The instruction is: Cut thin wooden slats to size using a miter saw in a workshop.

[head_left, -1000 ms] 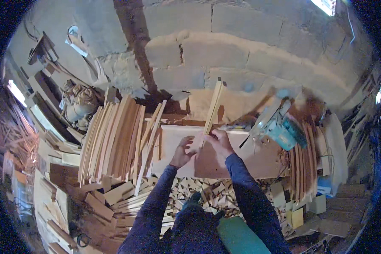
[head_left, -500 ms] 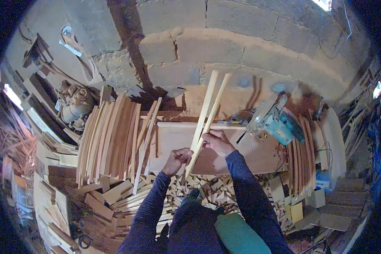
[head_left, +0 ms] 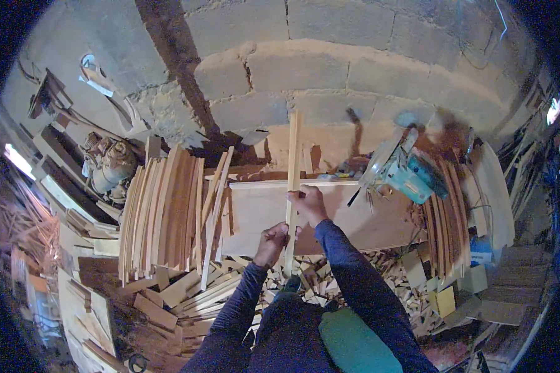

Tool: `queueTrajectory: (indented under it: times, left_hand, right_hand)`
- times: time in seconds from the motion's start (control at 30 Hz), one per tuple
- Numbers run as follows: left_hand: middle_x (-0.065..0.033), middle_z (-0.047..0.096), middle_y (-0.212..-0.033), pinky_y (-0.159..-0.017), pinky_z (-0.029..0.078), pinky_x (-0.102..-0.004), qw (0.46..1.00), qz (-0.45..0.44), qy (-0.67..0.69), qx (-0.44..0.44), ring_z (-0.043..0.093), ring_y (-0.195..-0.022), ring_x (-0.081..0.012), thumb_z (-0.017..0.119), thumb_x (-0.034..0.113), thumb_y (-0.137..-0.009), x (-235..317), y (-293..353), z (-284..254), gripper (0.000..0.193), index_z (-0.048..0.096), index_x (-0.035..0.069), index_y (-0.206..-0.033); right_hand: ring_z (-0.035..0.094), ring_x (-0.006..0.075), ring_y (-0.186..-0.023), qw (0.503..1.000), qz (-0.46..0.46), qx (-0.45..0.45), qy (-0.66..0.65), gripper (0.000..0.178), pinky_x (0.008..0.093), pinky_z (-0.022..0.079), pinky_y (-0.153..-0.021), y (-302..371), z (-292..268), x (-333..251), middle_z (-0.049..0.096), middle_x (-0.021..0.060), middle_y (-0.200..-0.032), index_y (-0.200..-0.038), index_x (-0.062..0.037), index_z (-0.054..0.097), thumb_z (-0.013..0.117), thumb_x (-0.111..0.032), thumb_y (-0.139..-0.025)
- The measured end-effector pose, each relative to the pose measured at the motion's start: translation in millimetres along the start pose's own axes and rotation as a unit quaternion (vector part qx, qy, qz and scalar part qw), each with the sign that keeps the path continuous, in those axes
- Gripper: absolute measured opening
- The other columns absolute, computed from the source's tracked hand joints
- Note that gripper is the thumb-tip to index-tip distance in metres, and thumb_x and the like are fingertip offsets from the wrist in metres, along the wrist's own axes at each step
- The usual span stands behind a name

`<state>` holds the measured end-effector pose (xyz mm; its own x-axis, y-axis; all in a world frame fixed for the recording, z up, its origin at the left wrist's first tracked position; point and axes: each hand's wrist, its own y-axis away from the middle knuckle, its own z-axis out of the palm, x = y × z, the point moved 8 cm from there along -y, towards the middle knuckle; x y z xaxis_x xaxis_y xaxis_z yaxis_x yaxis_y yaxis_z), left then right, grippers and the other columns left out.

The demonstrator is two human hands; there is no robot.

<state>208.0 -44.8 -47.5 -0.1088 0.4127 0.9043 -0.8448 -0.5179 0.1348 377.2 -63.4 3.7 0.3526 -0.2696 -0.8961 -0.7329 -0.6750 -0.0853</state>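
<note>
We see a narrow bundle of long, straight, pale wooden strips [head_left: 294,149] between both hands, its length running away from the body, its near end above the scraps below and its far end in front of the wall. Our left hand [head_left: 272,244] grasps it low, near that closer end, thumb and fingers pinching from the left. Our right hand [head_left: 308,204] grips it higher up from the right side, its fingers bent around the wood. Both forearms, in dark navy sleeves [head_left: 364,273], rise from the lower edge and angle inward, so the hands sit close together, one just beyond the other.

Beneath the hands we look onto a broad, pinkish-brown wooden table [head_left: 255,214] with a pale far edge. To its left stands a thick row of tan and brown wooden slats [head_left: 168,217], with thin, loose, pale strips [head_left: 214,214] slanting beside it. On the right we find a teal power saw [head_left: 410,180]; any lettering on its casing is too small for us to read. Next to it stand curved-looking reddish-brown slats [head_left: 451,230], and near those a small blue-and-white package [head_left: 481,252], its print unreadable to us. Below the table spreads a heap of pale wooden offcuts [head_left: 330,280]; behind everything rises a grey concrete-block wall [head_left: 317,68].
</note>
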Motion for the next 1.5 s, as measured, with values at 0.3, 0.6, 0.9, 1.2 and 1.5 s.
queueTrajectory:
  times: [0.3,0.6,0.9,1.2,1.5]
  left_hand:
    - [-0.0014,0.066,-0.085,-0.071,0.049,-0.0252,0.986,0.002,-0.161,0.038,0.058,-0.076,-0.0083,0.057,0.028,-0.099,-4.5,24.9,-12.1,0.032,0.065,0.0,-0.112]
    - [-0.012,0.068,-0.107,-0.083,0.054,-0.0361,0.989,0.124,0.027,0.078,0.066,-0.091,-0.0216,0.059,0.016,-0.096,52.8,-35.1,-47.2,0.014,0.056,0.005,-0.105]
    - [-0.0124,0.067,-0.096,-0.077,0.055,-0.0322,0.989,0.135,-0.049,0.021,0.067,-0.084,-0.02,0.053,0.007,-0.095,44.9,-63.5,-14.9,0.003,0.05,0.006,-0.093]
    - [-0.0093,0.068,-0.084,-0.063,0.054,-0.0269,0.983,0.069,-0.139,0.096,0.063,-0.072,-0.0126,0.064,0.006,-0.091,30.2,-28.4,-72.7,0.014,0.054,0.001,-0.099]
    - [-0.0052,0.065,-0.079,-0.061,0.05,-0.0247,0.956,0.055,-0.285,0.044,0.062,-0.07,-0.0103,0.067,0.009,-0.09,5.6,-9.3,-43.3,0.012,0.056,0.002,-0.092]
  right_hand:
    - [0.051,0.0078,-0.06,0.96,0.093,-0.168,-0.205,0.019,0.0286,0.045,-0.053,28.1,30.2,20.6,0.058,-0.0009,-0.069,-0.085,-0.0002,0.068,0.068,-0.019,-0.087]
    - [0.052,0.0082,-0.065,0.987,0.037,-0.135,-0.077,0.02,0.0303,0.045,-0.062,67.0,44.8,6.9,0.061,0.0025,-0.069,-0.09,-0.0026,0.071,0.069,-0.022,-0.084]
    - [0.064,0.0162,-0.091,0.972,-0.019,-0.211,0.106,0.017,0.0283,0.053,-0.078,76.1,28.8,52.5,0.065,0.0056,-0.097,-0.104,0.0013,0.062,0.064,-0.002,-0.087]
    - [0.061,0.0129,-0.076,0.939,-0.175,0.042,-0.293,0.02,0.0263,0.048,-0.066,304.3,-221.2,-199.7,0.061,0.002,-0.09,-0.103,-0.0059,0.061,0.064,-0.003,-0.083]
    - [0.058,0.0175,-0.065,0.854,-0.441,0.049,-0.271,0.006,0.0297,0.046,-0.052,231.5,-300.8,-304.6,0.062,0.0055,-0.08,-0.087,-0.006,0.063,0.06,-0.011,-0.088]
